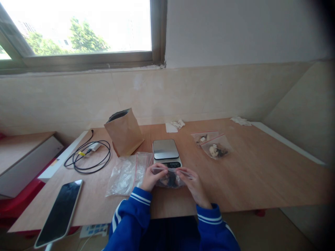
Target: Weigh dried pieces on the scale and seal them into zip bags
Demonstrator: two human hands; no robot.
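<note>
- Hands at the near table (261, 174) edge, both in blue sleeves with white stripes.
- Left hand (151, 177): fingers pinching the left end of the top edge of a small clear bag (170, 178).
- Right hand (195, 186): fingers pinching the right end of the same edge.
- Bag: held between both hands just above the table, right in front of the scale (166, 151); dark contents inside, too small to identify.
- Scale: small, with a bare metal plate, directly behind the bag, display facing the person.
- Empty clear bags (128, 172): flat pile with red zip strips, just left of the left hand, touching the scale's left side.
- Paper bag (124, 131): brown, upright, open at the top, behind the pile and left of the scale.
- Filled bags (214, 144): two, with red strips, right of the scale and well apart from the hands; pale and dark bits inside.
- Tissue (176, 124): crumpled, by the wall behind the scale.
- Cable (87, 157): black, coiled, at the left of the table.
- Phone (60, 211): dark screen, near the left front corner.
</note>
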